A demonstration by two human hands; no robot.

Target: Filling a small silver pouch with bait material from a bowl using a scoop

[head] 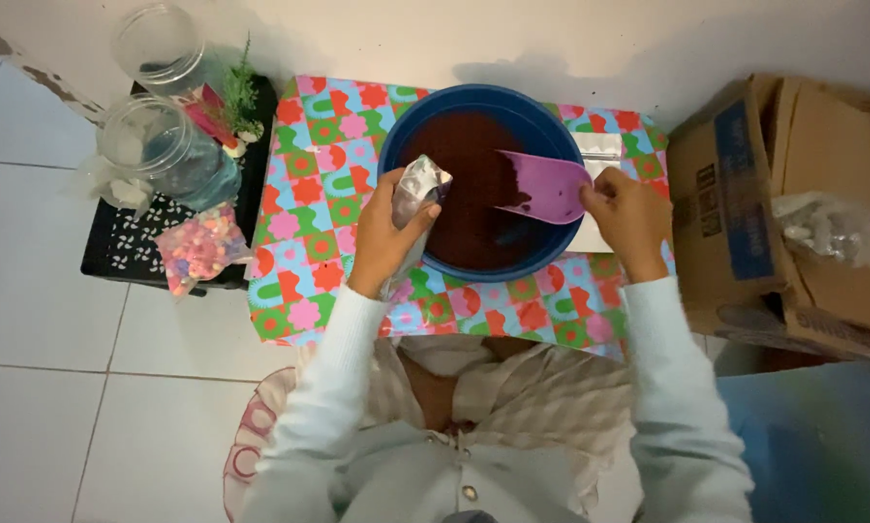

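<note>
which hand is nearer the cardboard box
Right. The right hand holds the purple scoop at the blue basin's right rim, close to the cardboard box. The left hand grips a silvery pouch at the basin's far side.

Silver pouch (417, 189) in left hand (384, 242); brown carton (745, 194) right; candy bag (198, 247) left.

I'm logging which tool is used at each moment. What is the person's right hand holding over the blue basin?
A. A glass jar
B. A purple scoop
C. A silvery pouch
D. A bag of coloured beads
B. The right hand grips the handle end of a purple scoop that reaches over the dark brown contents of the blue basin, while the silvery pouch is in the left hand.
</note>
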